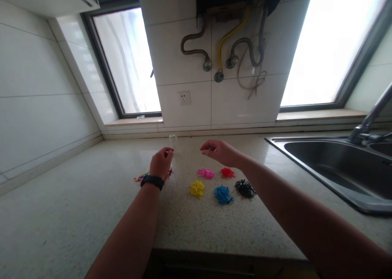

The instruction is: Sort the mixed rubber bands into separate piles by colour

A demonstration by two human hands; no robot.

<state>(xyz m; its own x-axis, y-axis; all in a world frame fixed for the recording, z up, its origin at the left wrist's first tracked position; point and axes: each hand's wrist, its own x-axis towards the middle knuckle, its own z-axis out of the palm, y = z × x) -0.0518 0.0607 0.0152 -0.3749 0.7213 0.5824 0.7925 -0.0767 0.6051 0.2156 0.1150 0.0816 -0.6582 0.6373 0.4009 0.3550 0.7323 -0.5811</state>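
Observation:
My left hand (pixel 161 161), with a black band on its wrist, is raised over a pile of mixed-colour thin pieces (pixel 141 176) and partly hides it. Its fingers are pinched together; whatever they may hold is too small to make out. To the right, my right hand (pixel 216 149) hovers beyond the sorted piles, its thumb and fingers closed with their contents unclear. Below it lie a pink pile (pixel 206 173) and a red pile (pixel 227 172). Nearer are a yellow pile (pixel 197 188), a blue pile (pixel 223 194) and a black pile (pixel 245 188), all of small strand-like pieces.
A small clear container (pixel 173 139) stands behind my left hand on the speckled countertop (pixel 183 226). At the right is a steel sink (pixel 321 160) with a faucet (pixel 364 132). Pipes and a yellow hose (pixel 228 35) hang on the tiled back wall.

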